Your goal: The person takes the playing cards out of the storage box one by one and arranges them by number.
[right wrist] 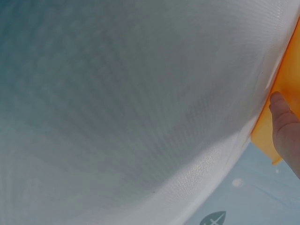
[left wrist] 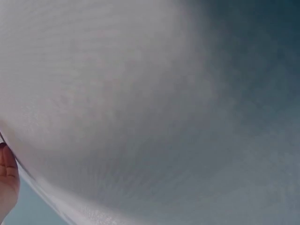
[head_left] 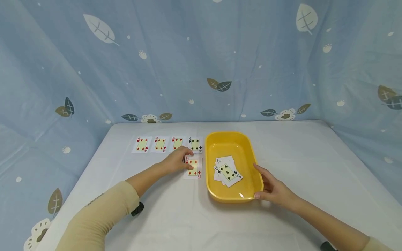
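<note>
Head view gives the whole layout; wrist views give almost none of it. Left hand (head_left: 179, 158) lies on the white table (head_left: 298, 153), fingers fairly straight, tips pressing the top left corner of a five of diamonds card (head_left: 193, 167), which lies flat and face up just left of the yellow tray (head_left: 233, 139). Right hand (head_left: 272, 187) rests against the tray's right wall near the front right corner, fingers spread along the rim, thumb at the front edge; steadying contact, not a closed grip. Inside the tray sits a small loose pile of cards (head_left: 227, 171), a five of spades on top, fanned and skewed. Behind the diamonds card runs a row of four fours (head_left: 168, 144), face up, side by side, parallel to the table's far edge; the rightmost one sits just beside the tray's far left corner.

Left wrist view: mostly blurred white tablecloth, only the left hand's edge (left wrist: 8, 180) at the lower left; no card visible. Right wrist view: blurred cloth, plus a strip of tray (right wrist: 286, 89) at the right edge with one finger (right wrist: 283, 119) laid on its outer wall, confirming touch.

Edges and room: the diamonds card is close to the tray's left wall, narrow gap. Open table lies to the tray's right, in front of both hands, and left of the card row. A blue leaf-print curtain (head_left: 201, 59) closes the back and sides.
</note>
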### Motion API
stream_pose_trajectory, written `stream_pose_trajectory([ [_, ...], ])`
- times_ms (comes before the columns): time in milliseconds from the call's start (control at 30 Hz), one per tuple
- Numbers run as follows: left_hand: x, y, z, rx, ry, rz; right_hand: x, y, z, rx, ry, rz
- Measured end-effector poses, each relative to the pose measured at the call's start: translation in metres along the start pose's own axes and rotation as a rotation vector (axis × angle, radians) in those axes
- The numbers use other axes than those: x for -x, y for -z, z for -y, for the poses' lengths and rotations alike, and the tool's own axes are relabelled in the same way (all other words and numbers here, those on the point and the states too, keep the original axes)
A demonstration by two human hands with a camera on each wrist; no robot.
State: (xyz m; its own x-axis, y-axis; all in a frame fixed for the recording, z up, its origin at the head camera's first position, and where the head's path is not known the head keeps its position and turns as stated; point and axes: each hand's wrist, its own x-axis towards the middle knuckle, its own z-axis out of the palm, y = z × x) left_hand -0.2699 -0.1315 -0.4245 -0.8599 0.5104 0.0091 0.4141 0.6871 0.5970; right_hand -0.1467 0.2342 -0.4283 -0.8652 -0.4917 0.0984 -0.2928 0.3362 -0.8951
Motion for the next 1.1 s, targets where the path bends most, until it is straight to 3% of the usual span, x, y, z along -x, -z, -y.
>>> stream_pose_trajectory([
  [200,0.001,0.001,0.0,-0.012,0.004,-0.029,0.001,0.0,0.002,0.03,-0.014,-0.012],
  [367,0.002,0.004,-0.001,0.005,-0.03,-0.033,0.001,0.001,0.003,0.038,-0.031,-0.012],
  [767,-0.004,0.02,-0.018,0.057,-0.178,-0.09,0.002,0.001,0.005,0.052,-0.059,-0.02],
  [1100,-0.013,0.029,-0.033,0.091,-0.306,-0.059,0.002,0.0,0.004,0.047,-0.06,-0.021],
])
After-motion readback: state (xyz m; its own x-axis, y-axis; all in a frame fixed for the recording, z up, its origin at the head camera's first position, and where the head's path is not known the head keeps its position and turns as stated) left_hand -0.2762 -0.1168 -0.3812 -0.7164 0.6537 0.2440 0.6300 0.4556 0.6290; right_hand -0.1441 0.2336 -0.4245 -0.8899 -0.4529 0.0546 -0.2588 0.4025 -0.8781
